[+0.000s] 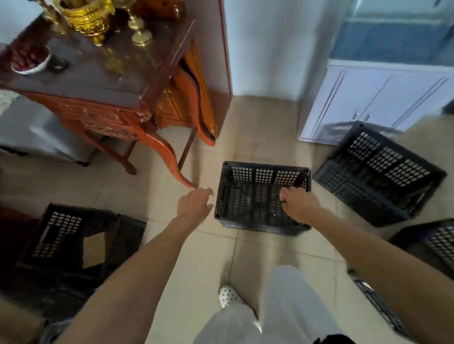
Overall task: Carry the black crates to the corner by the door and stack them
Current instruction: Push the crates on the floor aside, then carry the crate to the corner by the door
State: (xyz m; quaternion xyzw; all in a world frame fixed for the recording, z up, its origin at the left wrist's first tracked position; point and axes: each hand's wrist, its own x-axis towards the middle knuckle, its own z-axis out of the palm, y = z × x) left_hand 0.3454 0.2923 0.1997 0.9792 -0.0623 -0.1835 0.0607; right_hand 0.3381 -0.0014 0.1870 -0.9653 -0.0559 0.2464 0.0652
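Observation:
A black perforated crate (251,196) stands upright on the tiled floor straight ahead of me. My right hand (299,204) is over its right side with curled fingers at the rim; whether it grips the rim I cannot tell. My left hand (195,204) hovers open just left of the crate, apart from it. A second black crate (378,172) lies tilted on its side to the right. A third crate (443,246) sits at the right edge. Another black crate (67,232) stands at the lower left.
A carved red wooden altar table (114,87) with brass ware stands at the left, one curved leg near my left hand. A white cabinet (377,100) stands at the back right. A cardboard box (2,320) is at the bottom left. My legs and shoe are below.

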